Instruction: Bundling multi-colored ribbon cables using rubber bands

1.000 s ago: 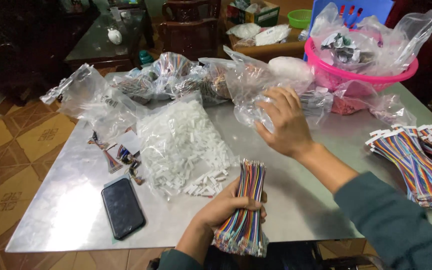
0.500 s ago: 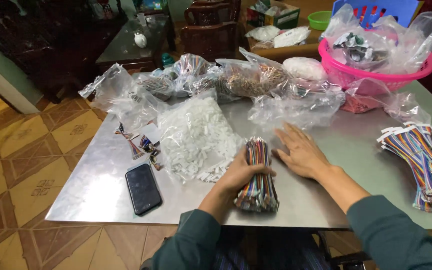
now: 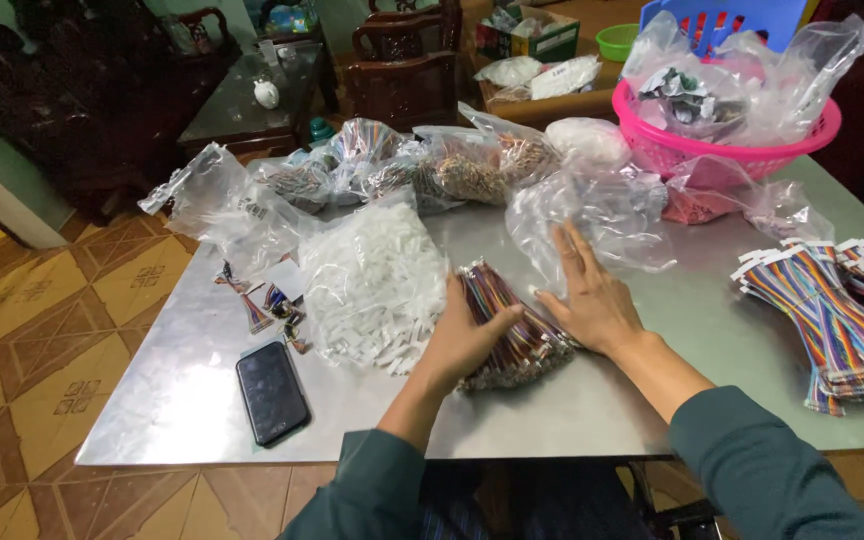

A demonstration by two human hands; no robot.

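A bundle of multicoloured ribbon wires [image 3: 512, 325] lies on the metal table [image 3: 182, 390] in front of me. My left hand [image 3: 462, 340] rests over its left side, fingers curled onto it. Flat on the table at the bundle's right edge lies my right hand [image 3: 592, 300], fingers spread and fingertips on an empty clear plastic bag [image 3: 592, 215]. A clear bag of small white connectors [image 3: 372, 280] sits just left of my left hand.
A black phone [image 3: 272, 392] lies near the front left edge, with small wire pieces [image 3: 267, 305] beside it. Stacks of rainbow ribbon cables [image 3: 832, 310] fill the right side. Several bags of parts [image 3: 402, 165] and a pink basket [image 3: 732, 130] stand at the back.
My right hand came down from the clear bag at the back to the table beside the bundle. My left hand pushed the bundle forward and turned it slantwise.
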